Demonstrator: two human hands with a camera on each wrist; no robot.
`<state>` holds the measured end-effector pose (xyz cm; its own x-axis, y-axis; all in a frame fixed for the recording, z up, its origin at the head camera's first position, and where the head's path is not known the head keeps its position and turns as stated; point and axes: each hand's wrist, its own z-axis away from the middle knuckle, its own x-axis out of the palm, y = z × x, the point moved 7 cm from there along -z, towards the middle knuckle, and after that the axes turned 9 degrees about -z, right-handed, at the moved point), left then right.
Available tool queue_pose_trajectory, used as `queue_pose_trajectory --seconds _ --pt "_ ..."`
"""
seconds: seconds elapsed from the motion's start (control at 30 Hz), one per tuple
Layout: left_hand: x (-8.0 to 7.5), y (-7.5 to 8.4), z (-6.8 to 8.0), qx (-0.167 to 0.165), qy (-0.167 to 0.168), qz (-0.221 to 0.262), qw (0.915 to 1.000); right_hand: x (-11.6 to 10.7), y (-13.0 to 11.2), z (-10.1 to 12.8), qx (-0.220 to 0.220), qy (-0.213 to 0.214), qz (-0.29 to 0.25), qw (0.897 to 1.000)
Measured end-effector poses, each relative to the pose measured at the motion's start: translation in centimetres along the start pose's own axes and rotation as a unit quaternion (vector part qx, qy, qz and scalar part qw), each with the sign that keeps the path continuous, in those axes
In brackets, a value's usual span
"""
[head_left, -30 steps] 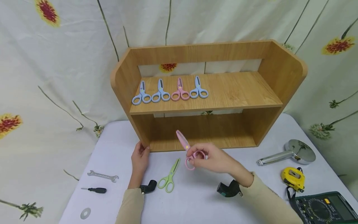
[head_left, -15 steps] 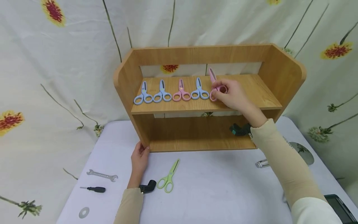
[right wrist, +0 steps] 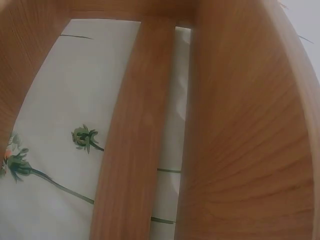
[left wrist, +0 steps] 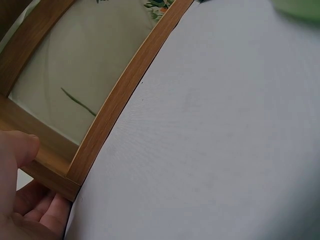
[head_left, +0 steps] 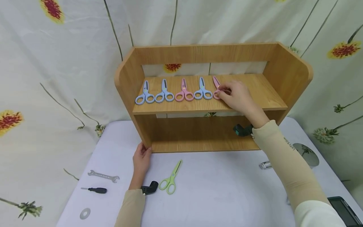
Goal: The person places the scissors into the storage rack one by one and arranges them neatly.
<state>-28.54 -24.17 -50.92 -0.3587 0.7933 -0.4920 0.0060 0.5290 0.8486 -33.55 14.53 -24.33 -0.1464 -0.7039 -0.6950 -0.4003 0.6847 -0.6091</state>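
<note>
Flowered cloth hangs behind a white table. Lower left of centre, the left hand grips the wooden shelf's bottom corner. Right of centre, the right hand holds pink scissors on the upper board, beside four others.

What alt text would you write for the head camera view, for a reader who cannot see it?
The right hand holds a pink plastic scissors on the upper board of a two-level wooden shelf, beside four more scissors. The left hand grips the shelf's lower left corner; a green scissors lies on the white table.
</note>
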Motion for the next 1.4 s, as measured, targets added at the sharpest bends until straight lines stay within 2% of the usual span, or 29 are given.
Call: queue_pose_trajectory --seconds 0.77,0.87,0.97,1.03,1.13,1.2,1.23,1.3,1.4 --pt "0.1 0.3 -0.1 -0.017 -0.007 0.003 0.9998 -0.6 -0.3 0.2 -0.01 0.038 -0.004 0.999" --pt "0.1 0.3 -0.1 -0.016 -0.006 0.005 0.9998 -1.0 -0.5 0.5 -0.029 0.065 -0.024 0.997" --pt "0.0 0.3 -0.1 -0.008 -0.003 0.007 0.9999 -1.4 -0.9 1.7 -0.087 0.129 -0.068 0.985" --pt "-0.1 0.2 0.0 -0.006 -0.001 0.005 1.0 -1.6 -1.4 3.1 -0.141 0.185 -0.11 0.966" --pt "-0.3 0.1 0.1 -0.006 0.0 -0.001 1.0 -1.2 -2.3 6.2 -0.207 0.257 -0.168 0.929" --pt "-0.4 0.1 0.2 -0.007 0.001 -0.005 1.0 -0.4 -2.9 8.2 -0.224 0.284 -0.205 0.909" --pt "-0.4 0.1 0.3 -0.007 0.001 -0.002 1.0 0.2 -3.1 9.1 -0.226 0.287 -0.222 0.904" --pt "-0.4 0.2 0.3 -0.003 0.001 0.006 1.0 1.8 -3.5 10.6 -0.221 0.273 -0.254 0.901" --pt "-0.3 0.3 0.3 0.0 0.001 0.017 0.9999 5.4 -4.1 12.1 -0.21 0.207 -0.274 0.915"
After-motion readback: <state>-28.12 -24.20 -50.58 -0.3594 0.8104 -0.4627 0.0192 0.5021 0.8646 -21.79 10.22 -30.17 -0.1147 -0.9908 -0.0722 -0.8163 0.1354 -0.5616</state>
